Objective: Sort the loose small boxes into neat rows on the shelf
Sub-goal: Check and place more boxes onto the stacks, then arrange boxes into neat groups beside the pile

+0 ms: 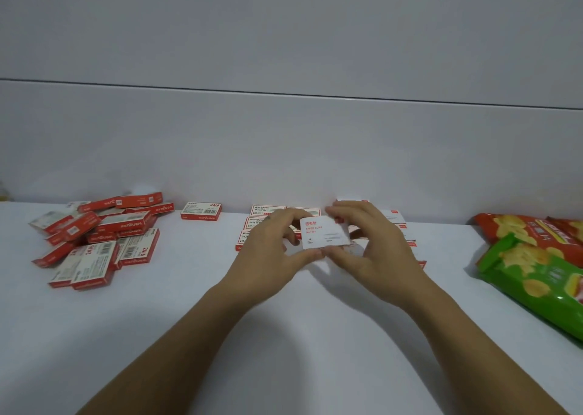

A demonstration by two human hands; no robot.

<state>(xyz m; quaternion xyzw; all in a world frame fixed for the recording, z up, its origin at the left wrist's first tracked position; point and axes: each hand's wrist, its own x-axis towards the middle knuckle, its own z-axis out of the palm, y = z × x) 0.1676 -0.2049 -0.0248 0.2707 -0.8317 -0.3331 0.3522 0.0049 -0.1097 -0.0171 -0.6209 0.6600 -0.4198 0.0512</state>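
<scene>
As its print reads upright, box (326, 233) spans left-right.

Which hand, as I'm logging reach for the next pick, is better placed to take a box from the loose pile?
Likely the left hand: the loose pile lies on its side of the shelf, while the right hand would have to cross over. Both hands now grip the paper clips box.

The white box (326, 233) reads "PAPER CLIPS"; the lone red box (201, 211) and boxes in the heap (94, 241) show "24/6"
</scene>
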